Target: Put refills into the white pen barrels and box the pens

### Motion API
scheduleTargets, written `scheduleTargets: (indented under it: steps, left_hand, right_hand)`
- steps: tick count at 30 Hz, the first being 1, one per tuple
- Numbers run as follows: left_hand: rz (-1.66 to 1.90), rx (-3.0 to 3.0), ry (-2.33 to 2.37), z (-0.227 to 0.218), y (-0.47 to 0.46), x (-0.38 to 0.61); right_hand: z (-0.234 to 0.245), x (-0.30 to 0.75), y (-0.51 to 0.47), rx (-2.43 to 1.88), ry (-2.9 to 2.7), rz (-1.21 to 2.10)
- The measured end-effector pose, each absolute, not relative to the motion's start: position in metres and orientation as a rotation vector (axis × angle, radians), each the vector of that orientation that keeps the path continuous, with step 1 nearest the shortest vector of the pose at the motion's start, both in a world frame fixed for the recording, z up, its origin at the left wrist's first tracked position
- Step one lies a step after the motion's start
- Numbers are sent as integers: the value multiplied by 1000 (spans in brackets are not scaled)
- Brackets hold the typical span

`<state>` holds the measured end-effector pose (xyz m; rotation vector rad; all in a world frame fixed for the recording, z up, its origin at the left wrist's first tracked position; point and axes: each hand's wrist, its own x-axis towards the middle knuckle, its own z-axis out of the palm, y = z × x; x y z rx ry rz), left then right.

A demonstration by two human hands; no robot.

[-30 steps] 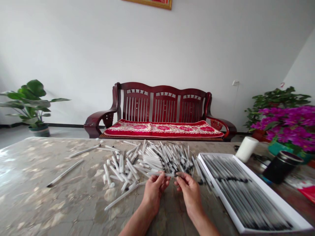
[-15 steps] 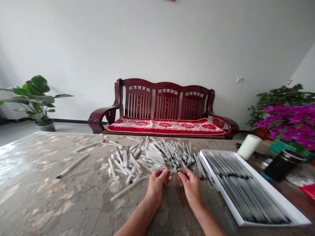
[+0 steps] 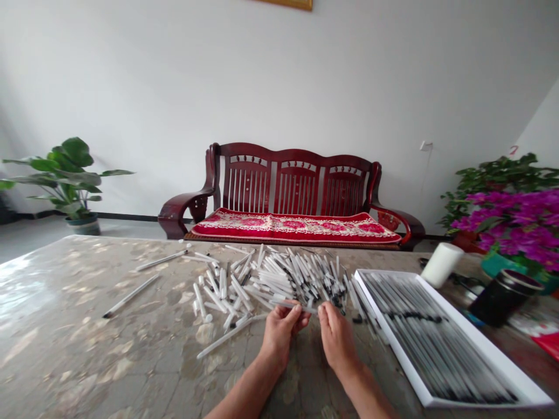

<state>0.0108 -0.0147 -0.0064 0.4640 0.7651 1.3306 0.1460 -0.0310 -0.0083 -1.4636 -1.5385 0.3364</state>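
1. Holding in left hand (image 3: 279,333) a slim translucent pen barrel (image 3: 282,303), pinched between thumb and fingers, lying nearly level over the table (image 3: 152,375), in front of a heap of pen pieces (image 3: 275,276)
2. Drawn narrow at right hand (image 3: 338,336), with fingertips just beside the right end of the pen barrel; cannot tell whether touching it or gripping a small part
3. Judged as working on one pen at its end, probably fitting or checking a piece there; apparently unfinished, with both hands close together
4. Judged to call next for a steady left pinch, right fingertips lined up with the pen barrel, and light force along its length rather than across
5. Noted within the heap: mostly white tubes, some black ends, in mixed directions
6. Noted at right: an open white box (image 3: 526,390), holding pens in two rows, black ends showing; at left, two slim pens (image 3: 131,297) lying apart
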Motion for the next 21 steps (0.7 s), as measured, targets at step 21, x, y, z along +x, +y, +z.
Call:
scheduleTargets:
  steps: [21]
  left_hand:
    - [1304, 472, 777, -7, -15, 12]
  right_hand:
    - [-4, 150, -35, -1341, -1490, 607]
